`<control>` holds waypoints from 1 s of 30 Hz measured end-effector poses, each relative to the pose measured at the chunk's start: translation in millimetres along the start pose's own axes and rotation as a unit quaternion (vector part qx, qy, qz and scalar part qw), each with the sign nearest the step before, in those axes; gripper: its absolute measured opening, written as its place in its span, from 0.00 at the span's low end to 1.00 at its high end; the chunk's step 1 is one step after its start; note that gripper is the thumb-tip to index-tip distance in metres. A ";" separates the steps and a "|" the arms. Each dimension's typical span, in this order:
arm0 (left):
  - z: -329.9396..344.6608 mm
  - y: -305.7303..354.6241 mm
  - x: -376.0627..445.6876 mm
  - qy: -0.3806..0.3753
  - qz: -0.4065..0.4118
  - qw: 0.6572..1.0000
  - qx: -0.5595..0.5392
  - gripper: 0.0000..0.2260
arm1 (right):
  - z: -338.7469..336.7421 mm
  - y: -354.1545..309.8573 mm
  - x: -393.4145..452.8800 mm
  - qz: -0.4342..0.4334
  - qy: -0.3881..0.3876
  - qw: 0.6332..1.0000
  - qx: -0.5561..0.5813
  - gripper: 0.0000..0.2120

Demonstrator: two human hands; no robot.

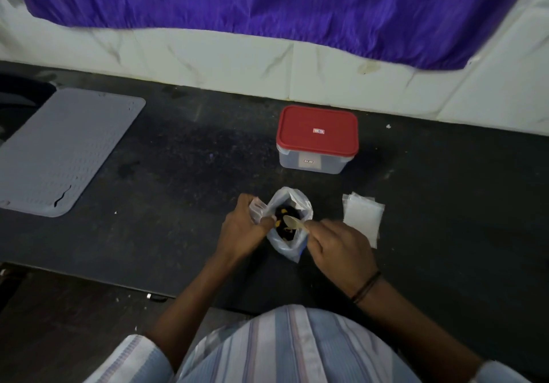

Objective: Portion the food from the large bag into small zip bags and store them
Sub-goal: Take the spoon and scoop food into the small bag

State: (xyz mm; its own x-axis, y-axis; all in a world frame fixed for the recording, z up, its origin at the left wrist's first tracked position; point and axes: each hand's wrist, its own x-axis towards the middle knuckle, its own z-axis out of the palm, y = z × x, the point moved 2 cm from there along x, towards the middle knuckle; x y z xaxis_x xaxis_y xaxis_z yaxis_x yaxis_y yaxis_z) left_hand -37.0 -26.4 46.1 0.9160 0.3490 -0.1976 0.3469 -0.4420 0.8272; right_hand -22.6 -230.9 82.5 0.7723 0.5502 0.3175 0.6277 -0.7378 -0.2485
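I see the dark surface (178, 151) filling the middle of the frame, with a grey mat (62, 151) at the left edge and a clear container with a red lid (317, 133) shut, right of centre and toward the top. Below it, near the frame's centre, sits the large bag (289, 246), its mouth open upward and dark food with yellow bits (283, 219) visible inside. A stack of small zip bags (363, 219) lies flat just to the right of it, close to my right hand (338, 243).

My left hand (242, 228) has its fingers curled round one small zip bag (258, 209) and pinches it against the large bag's left rim, so the two mouths are touching side by side. My right hand grips the handle of a pale spoon (292, 223), whose bowl points left and sits over the large bag's opening; I cannot tell if it carries any food.

The move ahead, as I judge it, turns on that short leftward hop: the spoon's long axis already runs toward the held zip bag, which lies just left of the bowl.
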 end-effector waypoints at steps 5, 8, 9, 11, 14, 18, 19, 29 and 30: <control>6.7 3.2 1.9 -0.010 -0.039 0.998 -0.056 0.10 | 4.1 -11.5 8.1 -0.015 0.013 0.998 -0.057 0.08; 9.3 3.4 3.8 -0.016 -0.051 0.995 -0.081 0.10 | 2.9 -14.3 10.0 -0.017 0.009 0.997 -0.069 0.06; 10.0 3.5 4.2 -0.016 -0.051 0.995 -0.085 0.10 | 2.6 -13.9 11.3 -0.019 0.006 0.997 -0.073 0.06; 11.0 2.9 5.2 -0.018 -0.050 0.995 -0.089 0.09 | 3.9 -11.6 14.0 -0.014 -0.017 0.997 -0.072 0.09; 13.2 2.1 6.2 -0.025 -0.044 0.993 -0.107 0.08 | 10.9 -9.8 17.9 0.022 -0.072 0.997 -0.031 0.10; 15.3 5.9 4.3 -0.047 -0.039 0.986 -0.152 0.11 | 13.1 -9.8 18.3 0.092 -0.102 0.988 0.066 0.07; 15.9 6.6 3.8 -0.051 -0.036 0.984 -0.165 0.10 | 12.7 -9.0 16.9 0.097 -0.104 0.986 0.083 0.08; 15.1 3.2 4.7 -0.055 -0.018 0.981 -0.187 0.15 | 14.7 1.6 0.5 0.202 -0.065 0.940 0.266 0.13; 14.4 2.3 4.7 -0.060 -0.021 0.980 -0.188 0.16 | 16.0 3.1 -1.5 0.232 -0.062 0.920 0.310 0.12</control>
State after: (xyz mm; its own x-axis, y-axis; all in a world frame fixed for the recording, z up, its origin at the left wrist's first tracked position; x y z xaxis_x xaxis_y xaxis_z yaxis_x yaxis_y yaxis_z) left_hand -28.9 -37.7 39.5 0.9275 0.2508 -0.2773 0.3065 -0.0851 0.9481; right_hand -20.3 -227.8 66.6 0.9521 0.3013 -0.0519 0.1327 -0.5604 -0.8175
